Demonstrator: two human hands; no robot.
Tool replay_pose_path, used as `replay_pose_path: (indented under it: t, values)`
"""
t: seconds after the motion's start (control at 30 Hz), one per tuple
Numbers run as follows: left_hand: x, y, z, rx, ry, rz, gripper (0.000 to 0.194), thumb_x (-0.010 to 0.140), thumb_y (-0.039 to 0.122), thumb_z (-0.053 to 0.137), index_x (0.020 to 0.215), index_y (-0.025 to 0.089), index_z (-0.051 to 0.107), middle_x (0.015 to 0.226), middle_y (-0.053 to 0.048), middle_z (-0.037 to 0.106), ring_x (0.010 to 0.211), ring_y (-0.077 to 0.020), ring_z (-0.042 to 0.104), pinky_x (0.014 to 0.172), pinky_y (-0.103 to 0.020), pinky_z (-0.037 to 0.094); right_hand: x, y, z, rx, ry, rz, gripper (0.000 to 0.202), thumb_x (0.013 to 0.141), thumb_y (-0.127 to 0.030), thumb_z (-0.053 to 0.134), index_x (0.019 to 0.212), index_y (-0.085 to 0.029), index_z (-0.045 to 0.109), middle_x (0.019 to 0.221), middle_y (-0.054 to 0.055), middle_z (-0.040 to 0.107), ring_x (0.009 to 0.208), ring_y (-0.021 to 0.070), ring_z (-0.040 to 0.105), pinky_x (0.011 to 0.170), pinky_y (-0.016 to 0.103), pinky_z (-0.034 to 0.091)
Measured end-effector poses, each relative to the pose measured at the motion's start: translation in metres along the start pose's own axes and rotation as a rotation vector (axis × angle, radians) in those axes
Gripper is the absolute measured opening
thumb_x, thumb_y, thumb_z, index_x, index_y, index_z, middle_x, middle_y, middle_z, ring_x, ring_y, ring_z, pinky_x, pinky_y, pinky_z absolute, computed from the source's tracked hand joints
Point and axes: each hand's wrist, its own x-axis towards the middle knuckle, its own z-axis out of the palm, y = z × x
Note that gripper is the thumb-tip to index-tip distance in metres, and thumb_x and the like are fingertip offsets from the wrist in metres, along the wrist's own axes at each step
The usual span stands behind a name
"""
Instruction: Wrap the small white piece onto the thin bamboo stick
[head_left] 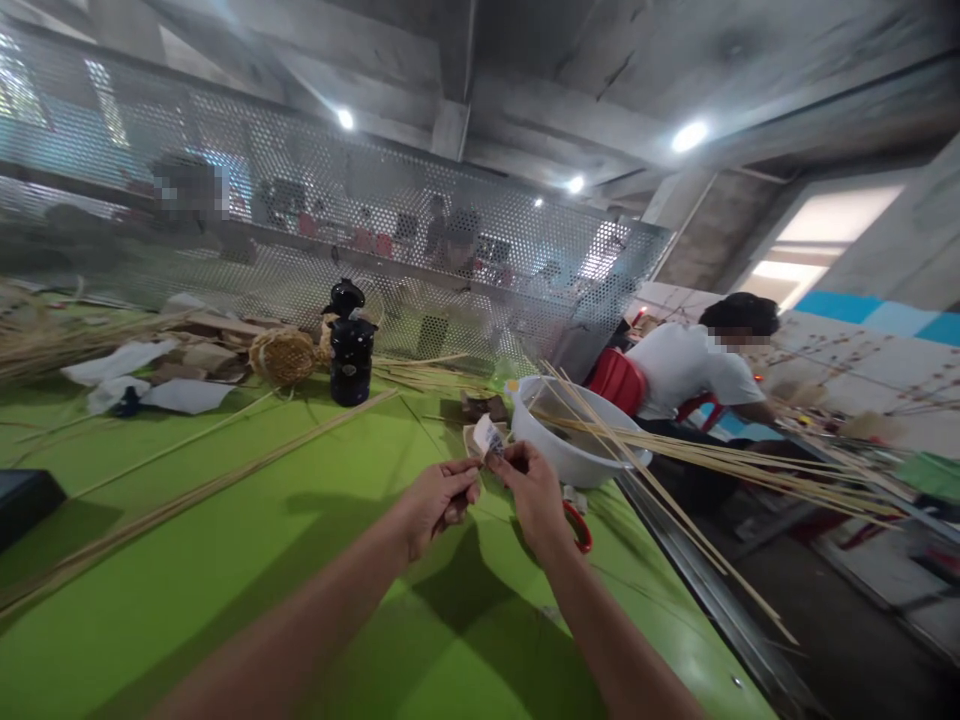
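Above the green table, my right hand pinches a small piece of white paper with dark marks on it. My left hand is closed in a pinch, its fingertips close to the paper's lower edge. Whatever lies between those fingertips is too small to make out. Beneath my right wrist, the red handle of a tool shows in part. A white basin stands just beyond my right hand, with long pale strips laid across its rim.
Left of centre stand a black bottle and a small woven basket. Crumpled papers lie farther left. Thin strips cross the table. A perforated metal screen rises behind. A co-worker sits at right.
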Motion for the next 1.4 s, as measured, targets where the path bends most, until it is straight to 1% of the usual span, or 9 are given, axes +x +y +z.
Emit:
replay_pose_path:
  t: [0.07,0.23,0.4,0.57,0.73,0.9,1.07,1.23,1.4]
  values:
    - [0.000,0.001,0.001,-0.009,0.004,-0.008,0.022,0.087,0.018,0.056,0.107,0.013,0.065,0.058,0.005,0.052,0.033,0.0000,0.026,0.035,-0.014,0.018,-0.001,-0.002,0.000,0.012,-0.014,0.009,0.032,0.066,-0.042,0.077,0.069,-0.019,0.055,0.061,-0.005,0.050,0.056,0.0118,0.042,0.054,0.025,0.033]
    - [-0.003,0.005,0.004,0.017,0.024,-0.047,0.025,0.087,0.018,0.056,0.110,0.015,0.064,0.058,0.005,0.052,0.033,-0.0008,0.026,0.034,-0.015,0.017,-0.002,-0.008,-0.002,0.001,0.062,-0.041,0.029,0.071,-0.042,0.073,0.069,-0.019,0.055,0.062,-0.005,0.051,0.057,0.0122,0.042,0.056,0.026,0.033]
    - [-0.002,0.004,0.004,0.014,0.029,-0.024,0.023,0.086,0.018,0.057,0.107,0.013,0.065,0.058,0.005,0.051,0.033,0.0000,0.025,0.034,-0.014,0.017,-0.002,-0.009,-0.001,-0.003,-0.007,0.006,0.031,0.068,-0.042,0.076,0.070,-0.019,0.055,0.062,-0.004,0.050,0.058,0.0122,0.042,0.055,0.026,0.033]
    - [0.000,0.001,0.001,0.022,-0.004,-0.027,0.030,0.085,0.021,0.060,0.115,0.015,0.063,0.059,0.005,0.053,0.033,-0.0002,0.026,0.034,-0.015,0.015,-0.001,-0.007,-0.002,0.021,0.065,-0.027,0.030,0.072,-0.042,0.073,0.069,-0.019,0.053,0.060,-0.005,0.049,0.055,0.0113,0.040,0.054,0.025,0.032]
    - [-0.001,0.001,0.001,0.021,0.029,-0.015,0.026,0.086,0.017,0.058,0.111,0.013,0.065,0.059,0.004,0.054,0.033,-0.0002,0.028,0.034,-0.015,0.018,-0.002,-0.007,-0.002,-0.019,-0.012,-0.005,0.033,0.069,-0.043,0.076,0.069,-0.019,0.053,0.060,-0.005,0.049,0.055,0.0112,0.041,0.053,0.025,0.032]
    - [-0.001,0.002,0.003,0.036,0.006,-0.032,0.030,0.085,0.017,0.057,0.115,0.013,0.064,0.056,0.005,0.053,0.032,-0.0001,0.027,0.034,-0.015,0.015,0.001,-0.003,-0.005,0.010,0.063,-0.044,0.030,0.074,-0.042,0.071,0.071,-0.020,0.052,0.059,-0.005,0.049,0.054,0.0114,0.041,0.052,0.025,0.033]
    - [0.000,0.002,0.001,0.040,0.015,0.018,0.031,0.081,0.021,0.064,0.111,0.012,0.065,0.057,0.004,0.055,0.033,0.0002,0.028,0.035,-0.015,0.017,-0.001,-0.006,-0.002,0.013,-0.033,0.015,0.033,0.069,-0.042,0.076,0.069,-0.020,0.052,0.058,-0.006,0.048,0.052,0.0107,0.041,0.051,0.025,0.032]
    - [0.001,0.001,0.000,0.047,0.000,0.005,0.033,0.080,0.022,0.065,0.112,0.012,0.065,0.056,0.005,0.054,0.033,0.0002,0.027,0.035,-0.016,0.017,-0.003,-0.013,-0.001,0.016,0.051,0.003,0.032,0.071,-0.041,0.074,0.067,-0.020,0.051,0.056,-0.006,0.048,0.051,0.0103,0.041,0.051,0.024,0.032]
    - [0.002,0.000,0.000,0.047,0.017,0.026,0.030,0.080,0.021,0.065,0.109,0.012,0.066,0.056,0.005,0.054,0.032,0.0001,0.028,0.035,-0.016,0.017,-0.003,-0.011,0.000,0.013,-0.036,0.035,0.032,0.069,-0.041,0.076,0.069,-0.020,0.052,0.056,-0.006,0.048,0.052,0.0106,0.041,0.051,0.025,0.033]
